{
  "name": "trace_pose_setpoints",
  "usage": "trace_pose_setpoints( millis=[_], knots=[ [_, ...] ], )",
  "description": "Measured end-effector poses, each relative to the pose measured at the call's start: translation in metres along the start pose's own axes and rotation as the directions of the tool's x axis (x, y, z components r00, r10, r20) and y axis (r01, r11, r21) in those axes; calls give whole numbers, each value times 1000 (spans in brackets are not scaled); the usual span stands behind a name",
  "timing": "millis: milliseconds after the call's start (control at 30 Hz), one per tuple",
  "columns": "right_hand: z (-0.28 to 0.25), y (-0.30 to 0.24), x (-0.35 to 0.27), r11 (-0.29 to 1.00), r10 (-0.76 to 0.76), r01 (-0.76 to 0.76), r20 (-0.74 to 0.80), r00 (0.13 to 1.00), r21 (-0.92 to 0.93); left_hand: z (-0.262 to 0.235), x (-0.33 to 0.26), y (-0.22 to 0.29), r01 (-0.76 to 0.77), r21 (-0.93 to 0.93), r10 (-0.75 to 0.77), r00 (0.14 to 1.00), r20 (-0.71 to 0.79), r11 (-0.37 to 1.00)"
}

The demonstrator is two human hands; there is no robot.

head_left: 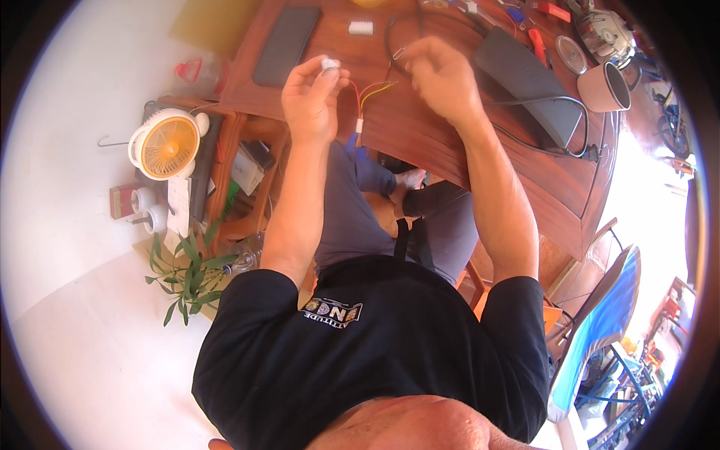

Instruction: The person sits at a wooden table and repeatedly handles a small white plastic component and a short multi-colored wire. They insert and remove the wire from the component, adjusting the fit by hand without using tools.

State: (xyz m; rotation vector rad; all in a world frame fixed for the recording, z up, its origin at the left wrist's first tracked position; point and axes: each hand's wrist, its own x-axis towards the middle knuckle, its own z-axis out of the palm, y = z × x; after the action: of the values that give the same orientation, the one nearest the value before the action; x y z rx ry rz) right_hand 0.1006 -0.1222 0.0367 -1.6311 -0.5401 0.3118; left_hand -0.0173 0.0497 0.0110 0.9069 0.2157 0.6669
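My left hand (310, 101) is raised over the near left edge of the wooden table, its fingers closed on a small white piece (329, 65), perhaps a plug or connector. Beside that hand hang thin red and yellow wires (363, 97), gathered into a white connector (359, 126) with blue below it. Over the table to the right, my right hand (444, 79) has its fingers bent together. A small, thin loop (399, 54) shows at its fingertips; I cannot make out whether it is held.
Dark flat cases lie on the table (420, 142), one at left (287, 46), another at right (525, 86) beside a black cable. A white block (361, 28) sits at the back. A cup (604, 87) stands at the right edge. Left are a fan (169, 145) and a plant (191, 274).
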Motion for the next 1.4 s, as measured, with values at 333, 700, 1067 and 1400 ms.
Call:
trace_pose_setpoints(
  millis=[333,700,1067,1400],
  knots=[
    [-3,-19,-6,992,123,-118,249,961,-38,28,1,28,-135,-138,151,982,114,981],
    [-1,-15,-9,988,-95,47,345,934,144,52,3,10,-105,-62,104,994,-21,993],
    [5,-11,-9,945,-321,326,211,923,10,61,2,-3,-32,11,33,993,-117,999],
    [9,-10,-10,914,-398,406,192,897,2,71,-2,-6,-17,48,24,986,-164,999]
  ],
)
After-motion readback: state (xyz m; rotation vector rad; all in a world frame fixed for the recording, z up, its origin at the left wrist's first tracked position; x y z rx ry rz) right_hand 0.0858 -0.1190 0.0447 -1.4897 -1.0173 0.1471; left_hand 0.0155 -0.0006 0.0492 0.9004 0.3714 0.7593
